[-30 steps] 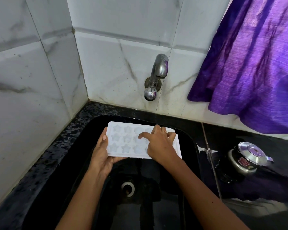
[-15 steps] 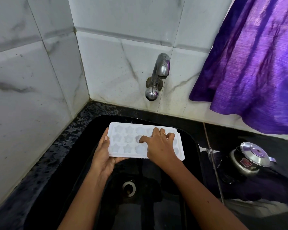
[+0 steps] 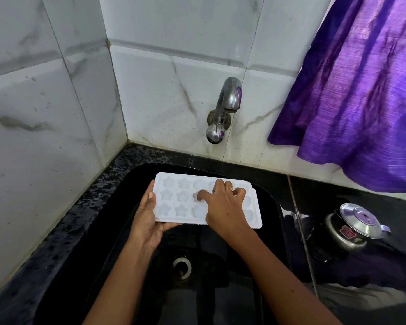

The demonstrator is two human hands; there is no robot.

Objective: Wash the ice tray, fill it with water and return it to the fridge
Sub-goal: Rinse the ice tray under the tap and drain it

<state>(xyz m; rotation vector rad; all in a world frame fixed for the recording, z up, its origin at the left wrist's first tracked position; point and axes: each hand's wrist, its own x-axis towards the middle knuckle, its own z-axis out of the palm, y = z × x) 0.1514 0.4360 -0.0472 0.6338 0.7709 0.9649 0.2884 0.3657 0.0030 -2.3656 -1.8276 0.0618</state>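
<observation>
**A:** Head view. Where was the ice tray?

**B:** The white ice tray (image 3: 182,196) was held level over the black sink (image 3: 117,233), towards its back wall and below the tap (image 3: 225,106). It had star-shaped cells on the left and rounder ones to the right. Could not tell whether any held water.

**A:** Hands?

**B:** The left hand (image 3: 148,222) gripped the tray's left end, thumb flat along the top edge and fingers curled underneath. The right hand (image 3: 223,208) lay on top, forefinger pressed into a middle-row cell, the other fingers bent with their tips on the tray. There was a ring on one finger.

**A:** Edges, free room?

**B:** The tray's far edge was near the sink's back rim, and its right corner was just short of the right wall. Open basin lay below around the drain (image 3: 182,266). A speckled counter (image 3: 66,224) ran on the left. A steel pot (image 3: 352,228) with its lid on stood on the right, well apart from the tray, under a purple cloth (image 3: 361,90).
</observation>
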